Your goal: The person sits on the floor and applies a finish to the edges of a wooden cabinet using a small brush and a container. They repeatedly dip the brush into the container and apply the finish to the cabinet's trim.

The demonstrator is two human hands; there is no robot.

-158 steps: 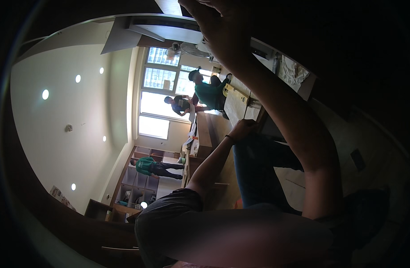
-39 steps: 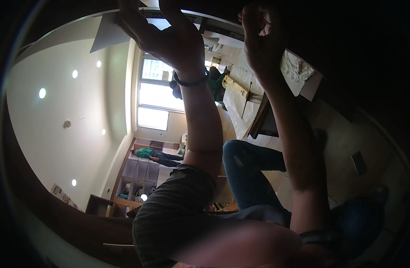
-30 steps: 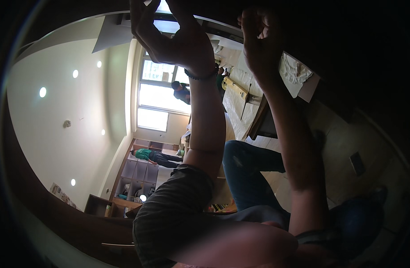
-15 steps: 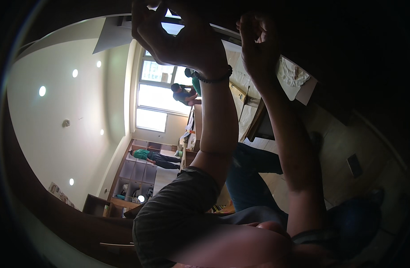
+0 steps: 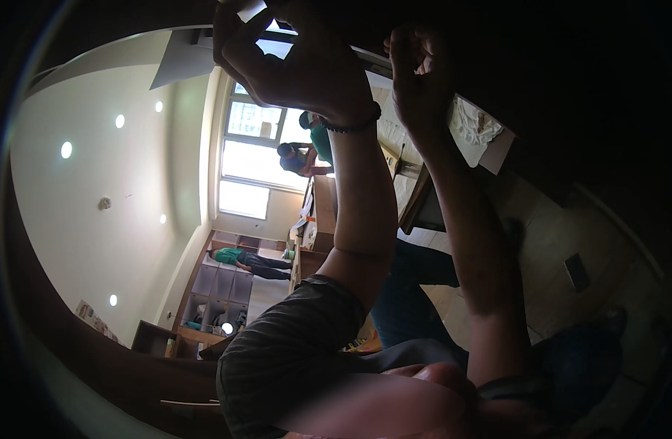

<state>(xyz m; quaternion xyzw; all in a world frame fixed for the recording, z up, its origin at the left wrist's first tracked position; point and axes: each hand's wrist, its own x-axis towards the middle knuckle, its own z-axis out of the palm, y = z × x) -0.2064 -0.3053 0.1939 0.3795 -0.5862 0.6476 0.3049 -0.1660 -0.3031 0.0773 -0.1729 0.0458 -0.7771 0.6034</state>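
Observation:
My left hand (image 5: 299, 73), with a dark beaded bracelet (image 5: 354, 124) at the wrist, reaches up to the top edge of the picture. Its thumb and fingers curl round into a ring, and their tips meet in deep shadow by a dark surface (image 5: 541, 58). Whatever they pinch there is too dark to make out. To the right is my right hand (image 5: 421, 69), raised against the same dark surface with fingers bent inward. Shadow hides anything between those fingers. The two hands are apart.
A crumpled white cloth (image 5: 475, 121) lies on a pale board beyond my right forearm. A dark-edged bench (image 5: 416, 197) stands between my arms. Two people (image 5: 295, 159) work by the window; another person (image 5: 252, 262) is near open shelves (image 5: 217, 282). A dark flat rectangle (image 5: 576, 272) lies on the floor.
Both hands keep nearly the same pose, the left one shifting only slightly. The room behind has slid a little to the left in view. The people by the window have changed posture.

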